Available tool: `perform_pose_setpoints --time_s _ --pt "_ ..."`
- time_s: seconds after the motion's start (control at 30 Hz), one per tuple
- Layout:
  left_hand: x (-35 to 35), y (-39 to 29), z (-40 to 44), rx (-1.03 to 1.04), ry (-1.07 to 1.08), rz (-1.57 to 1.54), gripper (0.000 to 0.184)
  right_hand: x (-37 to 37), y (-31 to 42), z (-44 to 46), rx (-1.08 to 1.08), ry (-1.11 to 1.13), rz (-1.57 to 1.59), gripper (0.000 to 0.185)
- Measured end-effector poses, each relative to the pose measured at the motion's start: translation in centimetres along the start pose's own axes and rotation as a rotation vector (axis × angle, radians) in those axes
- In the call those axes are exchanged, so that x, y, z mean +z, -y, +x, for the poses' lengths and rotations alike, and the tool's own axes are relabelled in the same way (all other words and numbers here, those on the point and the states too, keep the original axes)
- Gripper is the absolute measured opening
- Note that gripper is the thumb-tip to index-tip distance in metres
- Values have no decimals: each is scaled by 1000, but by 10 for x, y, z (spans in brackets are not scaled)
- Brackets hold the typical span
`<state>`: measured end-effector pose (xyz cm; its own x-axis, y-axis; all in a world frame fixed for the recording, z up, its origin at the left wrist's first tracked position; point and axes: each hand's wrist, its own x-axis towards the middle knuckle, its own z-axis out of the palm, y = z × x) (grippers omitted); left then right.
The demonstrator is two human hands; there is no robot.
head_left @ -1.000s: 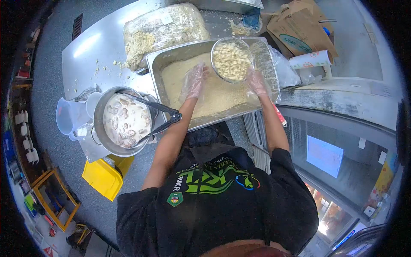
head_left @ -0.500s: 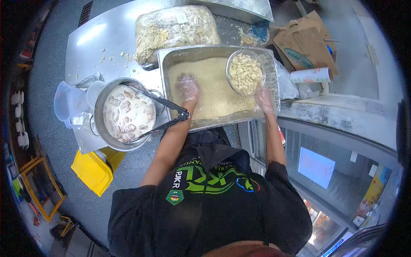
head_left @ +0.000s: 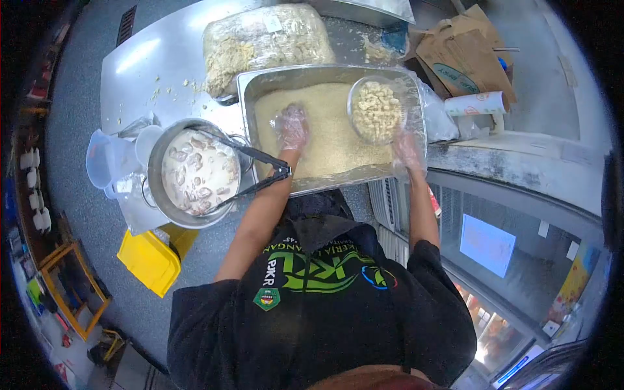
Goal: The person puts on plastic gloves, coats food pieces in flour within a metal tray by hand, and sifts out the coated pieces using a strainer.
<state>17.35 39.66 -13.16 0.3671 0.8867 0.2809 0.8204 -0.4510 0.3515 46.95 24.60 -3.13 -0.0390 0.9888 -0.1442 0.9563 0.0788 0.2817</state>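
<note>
- Pale, lumpy pieces (head_left: 377, 110) fill a round container (head_left: 351, 117), which sits within the right end of a deep metal tray (head_left: 338, 179); whether it rests on the bed or is held just above cannot be told.
- Pale, fine powder (head_left: 331, 127) is spread over the tray's floor, left of and below the container.
- The work appears partway along: the pieces in the container look coated, while wet pieces (head_left: 198, 172) lie uncoated in white liquid in a pot (head_left: 153, 175) left of the tray.
- The right hand (head_left: 408, 148), in a clear glove, is at the container's near right edge, its forearm reaching nearly straight ahead over the tray's front; whether its fingers are clamped on the edge cannot be told.
- The left hand (head_left: 294, 127), also gloved, is down at the powder in the tray's left part, well apart from the container. Its fingers look bent and bunched; whether they hold anything cannot be told.
- Black tongs (head_left: 263, 156) lean across the pot, their joined end over the left forearm.
- Beyond the tray, a plastic-wrapped block (head_left: 286, 42) sits on the metal tabletop (head_left: 123, 84), with crumbs scattered beside it.
</note>
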Motion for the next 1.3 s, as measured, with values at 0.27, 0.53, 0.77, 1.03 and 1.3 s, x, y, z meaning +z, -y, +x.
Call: perform_pose_setpoints --time_s 0.27,0.53,0.77,1.03,1.3 --pt "-40 -40 -1 10 215 39 18 55 -27 -21 204 -256 532 32" --pt "-148 -144 10 223 -125 -663 26 47 -15 -39 -42 -160 304 18" --pt "-169 -91 -67 291 33 -400 34 -32 16 -95 424 -223 634 19" --pt "-152 -4 -133 605 464 186 39 -64 115 -252 811 -243 854 55" --pt "-105 18 -132 818 161 272 29 81 263 -289 1095 131 1044 41"
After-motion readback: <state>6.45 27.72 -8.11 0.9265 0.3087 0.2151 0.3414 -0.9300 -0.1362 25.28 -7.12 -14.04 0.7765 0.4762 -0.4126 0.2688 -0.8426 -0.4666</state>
